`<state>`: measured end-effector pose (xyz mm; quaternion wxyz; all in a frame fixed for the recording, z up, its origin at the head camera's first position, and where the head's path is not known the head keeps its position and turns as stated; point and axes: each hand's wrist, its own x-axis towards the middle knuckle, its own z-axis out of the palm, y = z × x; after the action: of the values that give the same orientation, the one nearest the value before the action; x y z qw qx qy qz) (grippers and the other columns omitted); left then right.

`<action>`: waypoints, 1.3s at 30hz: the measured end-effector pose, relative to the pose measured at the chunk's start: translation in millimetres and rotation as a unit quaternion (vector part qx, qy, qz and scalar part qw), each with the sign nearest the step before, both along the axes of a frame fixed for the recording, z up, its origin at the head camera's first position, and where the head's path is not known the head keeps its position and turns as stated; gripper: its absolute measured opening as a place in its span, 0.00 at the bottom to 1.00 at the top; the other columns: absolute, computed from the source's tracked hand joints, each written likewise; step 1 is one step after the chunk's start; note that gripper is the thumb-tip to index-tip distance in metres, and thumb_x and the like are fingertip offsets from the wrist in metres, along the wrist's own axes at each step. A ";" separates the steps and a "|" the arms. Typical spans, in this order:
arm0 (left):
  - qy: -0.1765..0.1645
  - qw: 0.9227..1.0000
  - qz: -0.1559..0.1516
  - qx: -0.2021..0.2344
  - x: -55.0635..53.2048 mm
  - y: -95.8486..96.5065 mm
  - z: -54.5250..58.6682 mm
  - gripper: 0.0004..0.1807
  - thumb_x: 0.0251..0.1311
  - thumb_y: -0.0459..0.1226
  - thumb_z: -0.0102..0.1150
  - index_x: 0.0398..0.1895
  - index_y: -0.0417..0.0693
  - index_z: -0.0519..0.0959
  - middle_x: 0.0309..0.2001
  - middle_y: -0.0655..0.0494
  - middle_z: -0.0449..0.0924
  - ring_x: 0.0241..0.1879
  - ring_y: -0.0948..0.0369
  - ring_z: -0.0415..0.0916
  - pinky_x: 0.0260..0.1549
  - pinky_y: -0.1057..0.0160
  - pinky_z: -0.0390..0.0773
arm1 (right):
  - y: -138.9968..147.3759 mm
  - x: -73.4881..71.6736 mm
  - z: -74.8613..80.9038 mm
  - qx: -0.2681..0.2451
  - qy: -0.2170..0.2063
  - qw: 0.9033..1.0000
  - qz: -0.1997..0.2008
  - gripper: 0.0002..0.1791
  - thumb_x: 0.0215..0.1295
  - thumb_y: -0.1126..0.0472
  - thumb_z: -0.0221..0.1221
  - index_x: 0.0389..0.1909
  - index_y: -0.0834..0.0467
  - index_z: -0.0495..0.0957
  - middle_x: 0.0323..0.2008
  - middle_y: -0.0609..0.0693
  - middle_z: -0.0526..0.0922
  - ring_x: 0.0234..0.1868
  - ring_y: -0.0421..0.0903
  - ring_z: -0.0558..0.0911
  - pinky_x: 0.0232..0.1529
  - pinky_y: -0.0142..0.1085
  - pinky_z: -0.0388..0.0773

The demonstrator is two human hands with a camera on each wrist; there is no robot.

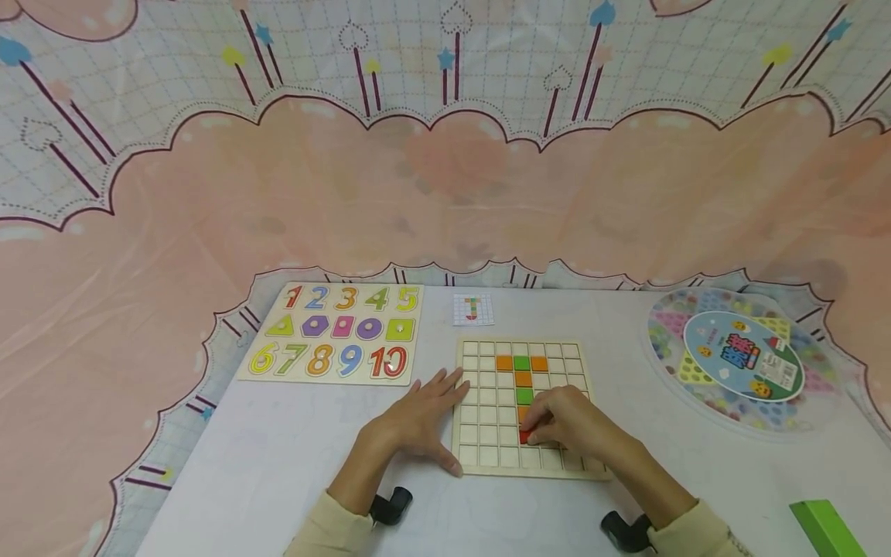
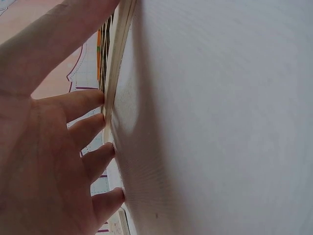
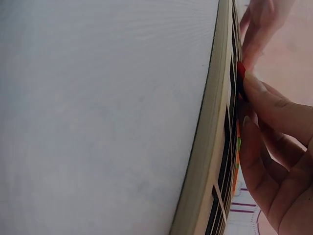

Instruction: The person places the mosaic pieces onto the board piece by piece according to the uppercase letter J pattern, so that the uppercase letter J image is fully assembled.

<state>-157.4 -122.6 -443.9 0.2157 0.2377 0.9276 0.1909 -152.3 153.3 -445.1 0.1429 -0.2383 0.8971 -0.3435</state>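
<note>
A wooden grid board (image 1: pixel 532 473) lies on the white table, with orange and green square tiles forming a T at its top and down one column. My right hand (image 1: pixel 574 422) pinches a red tile (image 1: pixel 524 438) at the bottom of that column, below an orange tile. In the right wrist view, thumb and fingers hold the red tile (image 3: pixel 241 69) tilted at the grid. My left hand (image 1: pixel 421 414) is spread along the board's left side, fingertips and thumb at its edge. The left wrist view shows its fingers (image 2: pixel 85 103) extended against the edge.
A number-and-shape puzzle board (image 1: pixel 330 309) lies at the left. Behind the grid stands a small pattern card (image 1: pixel 472 319) lying flat. To the right are a round game package (image 1: pixel 741 356) and, nearer, a green block (image 1: pixel 824 526). A patterned curtain (image 1: pixel 445 201) hangs behind the table.
</note>
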 end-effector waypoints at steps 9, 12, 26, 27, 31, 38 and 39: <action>0.004 1.000 -0.002 0.002 -0.8 -0.5 -1.7 0.68 0.32 0.56 0.86 0.80 0.51 0.59 0.84 0.54 0.46 0.85 0.49 0.42 0.82 0.38 0.46 | 1.0 0.1 0.7 -0.011 0.000 1.000 0.002 0.07 0.50 0.65 0.75 0.30 0.53 0.91 0.31 0.41 0.87 0.31 0.32 0.77 0.32 0.25 0.79; 0.002 1.000 -0.001 -0.001 -0.7 -0.4 -0.9 0.68 0.32 0.56 0.85 0.80 0.51 0.58 0.85 0.54 0.45 0.85 0.49 0.41 0.82 0.38 0.46 | 1.7 -0.8 0.2 -0.010 0.003 1.000 0.006 0.07 0.50 0.65 0.75 0.30 0.53 0.90 0.31 0.42 0.86 0.30 0.31 0.77 0.31 0.25 0.79; -0.001 1.000 0.000 0.005 -2.0 0.3 -1.6 0.68 0.32 0.54 0.86 0.80 0.51 0.59 0.84 0.55 0.46 0.85 0.49 0.41 0.82 0.38 0.45 | 4.2 -3.2 -1.4 -0.008 0.004 1.000 -0.008 0.08 0.49 0.63 0.76 0.31 0.52 0.90 0.30 0.41 0.84 0.30 0.32 0.76 0.32 0.25 0.79; -0.001 1.000 0.000 0.005 -1.9 0.3 -1.6 0.67 0.32 0.54 0.86 0.80 0.51 0.59 0.84 0.55 0.46 0.85 0.49 0.41 0.82 0.38 0.45 | 4.3 -3.3 -1.7 -0.009 0.004 1.000 -0.006 0.08 0.49 0.63 0.76 0.31 0.52 0.90 0.30 0.41 0.84 0.30 0.32 0.76 0.32 0.25 0.79; -0.002 1.000 -0.001 0.006 -1.4 -0.1 -2.1 0.67 0.32 0.55 0.86 0.80 0.51 0.59 0.84 0.55 0.46 0.85 0.49 0.41 0.82 0.38 0.45 | 4.9 -3.7 -2.9 -0.011 0.006 1.000 0.002 0.08 0.50 0.63 0.76 0.31 0.52 0.90 0.31 0.41 0.84 0.30 0.32 0.76 0.32 0.25 0.79; 0.001 1.000 -0.002 0.002 -1.1 0.0 -2.4 0.67 0.32 0.55 0.86 0.80 0.51 0.59 0.84 0.54 0.46 0.85 0.49 0.42 0.82 0.37 0.45 | 5.9 -4.3 -3.0 -0.009 0.001 1.000 0.004 0.07 0.51 0.63 0.76 0.31 0.51 0.89 0.31 0.41 0.83 0.30 0.32 0.75 0.32 0.25 0.78; 0.002 1.000 -0.002 0.001 -1.2 0.1 -2.5 0.67 0.32 0.55 0.86 0.80 0.51 0.59 0.84 0.54 0.46 0.85 0.49 0.42 0.82 0.38 0.46 | 6.3 -4.4 -2.4 -0.009 0.000 1.000 0.005 0.07 0.51 0.63 0.76 0.31 0.51 0.89 0.31 0.41 0.83 0.31 0.32 0.75 0.32 0.25 0.78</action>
<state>-158.6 -122.6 -446.4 0.2140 0.2401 0.9275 0.1906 -156.8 159.6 -447.5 0.1423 -0.2441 0.8929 -0.3505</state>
